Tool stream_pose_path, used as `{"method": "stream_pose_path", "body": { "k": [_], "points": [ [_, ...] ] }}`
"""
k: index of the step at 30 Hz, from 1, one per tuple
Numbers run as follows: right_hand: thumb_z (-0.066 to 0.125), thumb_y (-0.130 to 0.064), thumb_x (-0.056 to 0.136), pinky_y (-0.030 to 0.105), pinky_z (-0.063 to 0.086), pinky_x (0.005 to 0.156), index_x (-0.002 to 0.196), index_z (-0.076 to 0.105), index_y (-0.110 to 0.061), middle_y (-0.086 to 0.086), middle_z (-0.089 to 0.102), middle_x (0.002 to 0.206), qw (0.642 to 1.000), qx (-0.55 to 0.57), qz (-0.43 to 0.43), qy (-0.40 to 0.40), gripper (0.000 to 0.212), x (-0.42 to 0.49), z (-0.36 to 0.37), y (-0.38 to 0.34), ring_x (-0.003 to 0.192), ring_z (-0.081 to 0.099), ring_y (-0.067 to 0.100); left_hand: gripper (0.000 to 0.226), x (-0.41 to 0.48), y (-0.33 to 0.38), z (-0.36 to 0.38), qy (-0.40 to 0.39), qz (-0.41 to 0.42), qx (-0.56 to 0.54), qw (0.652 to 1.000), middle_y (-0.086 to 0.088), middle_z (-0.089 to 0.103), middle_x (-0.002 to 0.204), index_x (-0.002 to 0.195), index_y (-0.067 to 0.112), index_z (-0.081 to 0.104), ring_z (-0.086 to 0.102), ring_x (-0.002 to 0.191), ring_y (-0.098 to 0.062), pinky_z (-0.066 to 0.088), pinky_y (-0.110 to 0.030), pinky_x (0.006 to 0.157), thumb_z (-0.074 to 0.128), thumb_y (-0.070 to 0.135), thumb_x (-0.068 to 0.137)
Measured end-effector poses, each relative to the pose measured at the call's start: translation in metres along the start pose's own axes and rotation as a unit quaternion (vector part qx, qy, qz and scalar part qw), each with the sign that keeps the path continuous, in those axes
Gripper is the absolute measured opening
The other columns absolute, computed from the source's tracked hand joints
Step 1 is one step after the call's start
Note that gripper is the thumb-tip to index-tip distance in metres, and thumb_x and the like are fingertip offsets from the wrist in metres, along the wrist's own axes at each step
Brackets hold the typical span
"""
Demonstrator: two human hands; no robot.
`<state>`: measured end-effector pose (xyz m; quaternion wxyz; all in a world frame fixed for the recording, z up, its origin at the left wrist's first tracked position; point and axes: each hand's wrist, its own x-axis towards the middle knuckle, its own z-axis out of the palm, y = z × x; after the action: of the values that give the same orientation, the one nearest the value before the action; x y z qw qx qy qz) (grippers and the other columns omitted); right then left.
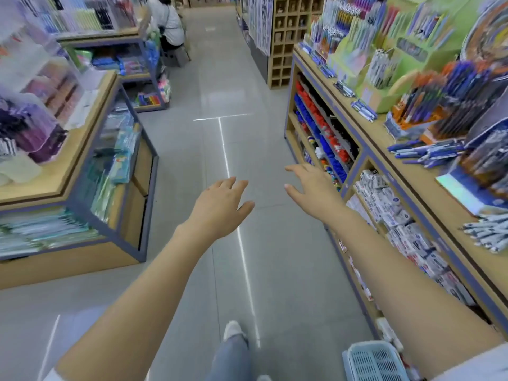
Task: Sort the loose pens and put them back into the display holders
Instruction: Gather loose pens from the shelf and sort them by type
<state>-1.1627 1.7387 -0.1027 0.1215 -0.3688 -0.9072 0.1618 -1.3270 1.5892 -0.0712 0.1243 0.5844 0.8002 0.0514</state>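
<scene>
Left hand [223,200] and right hand [313,185] spread, empty; blue-and-white loose pens [428,154] lie jumbled on shelf [409,180].

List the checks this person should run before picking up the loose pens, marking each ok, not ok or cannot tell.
1. Left hand free: ok, open, holding nothing.
2. Right hand free: ok, open, holding nothing.
3. Loose blue pens found: ok, heaped on the shelf top.
4. Hands at the pens: not ok, both over the aisle floor.
5. Room in the display holder: cannot tell, blurred.
</scene>
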Motion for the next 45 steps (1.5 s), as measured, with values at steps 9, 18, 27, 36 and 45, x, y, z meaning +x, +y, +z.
{"method": "stream_pose_path", "body": {
  "k": [9, 18, 27, 36, 45],
  "points": [
    [0.05, -0.035, 0.097, 0.039, 0.035, 0.1, 0.138, 0.046, -0.019, 0.004, 0.052, 0.134, 0.998, 0.002, 0.065, 0.027, 0.045, 0.2, 0.013, 0.072, 0.117, 0.051, 0.024, 0.057, 0.236, -0.038, -0.033, -0.026, 0.063, 0.017, 0.998, -0.004, 0.021, 0.159, 0.151, 0.023, 0.024, 0.022, 0.144, -0.023, 0.028, -0.039, 0.111, 0.035, 0.046, 0.101],
    [0.051, -0.033, 0.097, 0.042, 0.04, 0.098, 0.137, 0.049, -0.019, 0.004, 0.054, 0.133, 0.984, -0.002, 0.161, 0.078, 0.043, 0.337, -0.024, 0.173, 0.12, 0.05, 0.025, 0.053, 0.454, -0.005, -0.061, -0.032, 0.185, 0.02, 0.982, -0.004, 0.031, 0.154, 0.149, 0.019, 0.029, 0.029, 0.139, -0.024, 0.029, -0.037, 0.109, 0.038, 0.04, 0.101],
    [0.05, -0.033, 0.097, 0.039, 0.042, 0.093, 0.139, 0.047, -0.02, 0.005, 0.052, 0.136, 0.963, -0.005, 0.26, 0.065, 0.043, 0.416, -0.032, 0.328, 0.119, 0.052, 0.026, 0.052, 0.645, 0.077, -0.012, -0.086, 0.289, 0.016, 0.953, -0.002, 0.032, 0.153, 0.149, 0.02, 0.029, 0.033, 0.136, -0.024, 0.033, -0.036, 0.108, 0.038, 0.037, 0.101],
    [0.054, -0.03, 0.096, 0.041, 0.044, 0.089, 0.133, 0.053, -0.02, 0.008, 0.057, 0.125, 0.923, 0.002, 0.382, 0.043, 0.039, 0.441, -0.032, 0.434, 0.113, 0.055, 0.029, 0.057, 0.79, 0.154, 0.049, -0.165, 0.407, 0.073, 0.896, -0.008, 0.023, 0.158, 0.151, 0.018, 0.023, 0.018, 0.145, -0.025, 0.019, -0.041, 0.117, 0.04, 0.039, 0.1],
    [0.064, -0.028, 0.089, 0.041, 0.047, 0.087, 0.121, 0.063, -0.019, 0.005, 0.062, 0.118, 0.859, -0.04, 0.509, 0.038, 0.033, 0.46, -0.002, 0.466, 0.109, 0.057, 0.03, 0.061, 0.873, 0.189, 0.1, -0.198, 0.538, 0.115, 0.812, -0.007, 0.001, 0.162, 0.153, 0.018, 0.011, 0.001, 0.149, -0.026, 0.011, -0.037, 0.118, 0.038, 0.033, 0.1]
  ]
}}
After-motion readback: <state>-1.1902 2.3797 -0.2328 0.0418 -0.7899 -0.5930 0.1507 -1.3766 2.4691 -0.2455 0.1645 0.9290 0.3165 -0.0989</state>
